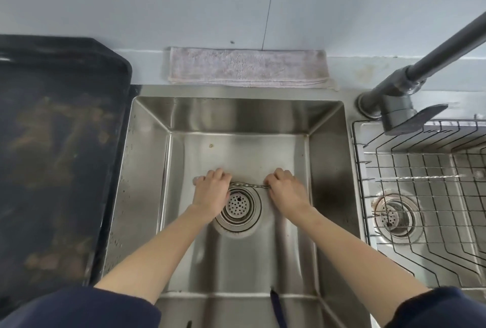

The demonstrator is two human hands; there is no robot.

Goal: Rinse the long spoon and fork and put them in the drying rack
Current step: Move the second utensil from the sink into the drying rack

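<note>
Utensil with a long twisted handle (246,185) lies across the sink (236,122) floor just behind the drain strainer (238,205); both its ends are hidden under the hands, so I cannot tell if it is the spoon or the fork. Left hand (210,193) and right hand (285,191) are both knuckles-up, fingers curled around its ends. On the right, the drying rack (426,196) holds another long twisted utensil (420,177), its head blurred.

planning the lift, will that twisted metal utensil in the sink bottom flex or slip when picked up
The twisted-handle utensil looks like thin steel, so probably stiff and light. Lying flat on the sink floor, it may be fiddly to lift, and slippery if wet.
</note>
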